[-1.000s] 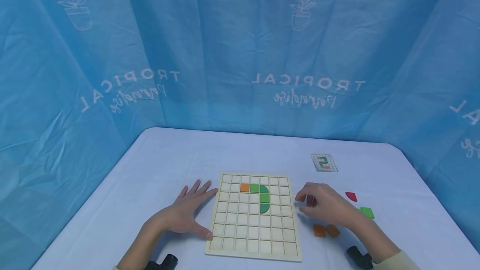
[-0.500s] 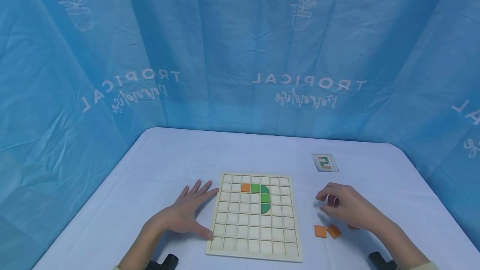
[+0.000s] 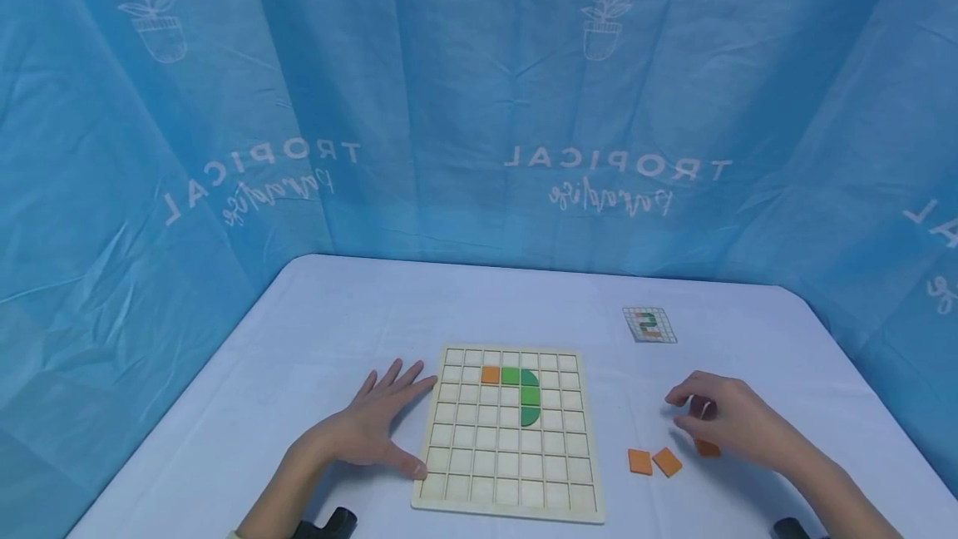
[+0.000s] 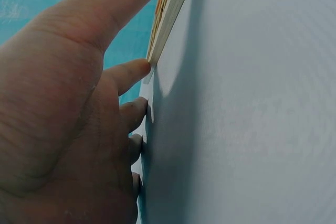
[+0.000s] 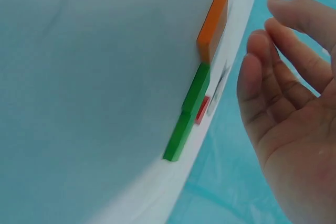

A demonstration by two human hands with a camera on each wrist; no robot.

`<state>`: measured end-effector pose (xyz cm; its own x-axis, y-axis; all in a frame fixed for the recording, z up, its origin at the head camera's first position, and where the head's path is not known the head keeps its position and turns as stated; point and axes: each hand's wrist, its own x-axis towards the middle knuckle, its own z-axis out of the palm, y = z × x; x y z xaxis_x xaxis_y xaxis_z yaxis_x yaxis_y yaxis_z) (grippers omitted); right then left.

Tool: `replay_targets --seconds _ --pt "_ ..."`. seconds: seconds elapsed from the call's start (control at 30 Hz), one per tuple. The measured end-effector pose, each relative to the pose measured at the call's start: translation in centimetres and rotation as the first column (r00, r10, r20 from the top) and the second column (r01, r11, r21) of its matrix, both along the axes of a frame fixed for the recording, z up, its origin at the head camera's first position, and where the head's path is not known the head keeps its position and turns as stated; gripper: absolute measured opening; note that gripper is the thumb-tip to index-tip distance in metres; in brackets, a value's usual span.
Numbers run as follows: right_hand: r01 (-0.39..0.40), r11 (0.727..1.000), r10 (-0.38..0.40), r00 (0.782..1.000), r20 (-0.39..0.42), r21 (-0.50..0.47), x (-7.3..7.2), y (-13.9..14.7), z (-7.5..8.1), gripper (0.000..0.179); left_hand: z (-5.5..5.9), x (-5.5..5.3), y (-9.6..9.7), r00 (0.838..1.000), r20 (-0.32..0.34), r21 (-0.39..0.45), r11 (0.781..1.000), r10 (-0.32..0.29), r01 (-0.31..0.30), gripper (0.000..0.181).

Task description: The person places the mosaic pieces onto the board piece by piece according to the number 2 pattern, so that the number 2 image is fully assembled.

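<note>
The left hand [image 3: 374, 422] lies flat and wide at the side of the board [image 3: 509, 510], with its thumb over the near corner and a fingertip at the edge farther up, maybe so the board does not slide. Its fingers are spread apart and do not grip. Five tiles sit in the squares of the board: an orange one [image 3: 490, 375], then green ones [image 3: 511, 376] that turn down like a hook. The rounded green tiles have their curved sides facing out, which makes the bend look smooth. The card [image 3: 649, 325] (it has a small grid with green and orange on it) lies past the board on the right, likely so it can be seen and not be in the way. Loose orange tiles [image 3: 639, 462] lie on the table [image 3: 359, 298] to the right of the board, perhaps to be easy to reach. The right hand [image 3: 726, 414] hangs over that side with its palm turned in and fingers softly bent. There is a gap between its thumb and fingers, and I see nothing in it. The right wrist view also shows two loose green tiles [image 5: 178, 135] and a red tile [image 5: 202, 109] near it.
</note>
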<state>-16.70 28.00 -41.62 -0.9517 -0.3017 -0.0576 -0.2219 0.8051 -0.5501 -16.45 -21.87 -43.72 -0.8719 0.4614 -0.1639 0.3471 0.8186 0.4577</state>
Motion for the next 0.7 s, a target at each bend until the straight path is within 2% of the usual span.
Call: replay_targets --seconds 0.17,0.6,0.7 --pt "0.023 0.999 -0.022 1.000 0.007 -0.034 0.1 1.5 -0.1 0.021 0.0 0.0 0.0 1.000 0.001 0.007 1.000 0.000 0.000 0.121" --pt "0.100 0.994 -0.103 0.993 0.060 0.051 0.9 5.0 -0.8 0.036 0.0 -0.1 -0.2 1.000 0.006 0.026 1.000 -0.012 0.012 0.120" --pt "0.097 0.994 -0.101 0.992 0.078 0.052 0.9 5.4 -0.8 0.039 -0.1 -0.1 -0.2 1.000 0.006 0.025 1.000 -0.010 0.009 0.120"
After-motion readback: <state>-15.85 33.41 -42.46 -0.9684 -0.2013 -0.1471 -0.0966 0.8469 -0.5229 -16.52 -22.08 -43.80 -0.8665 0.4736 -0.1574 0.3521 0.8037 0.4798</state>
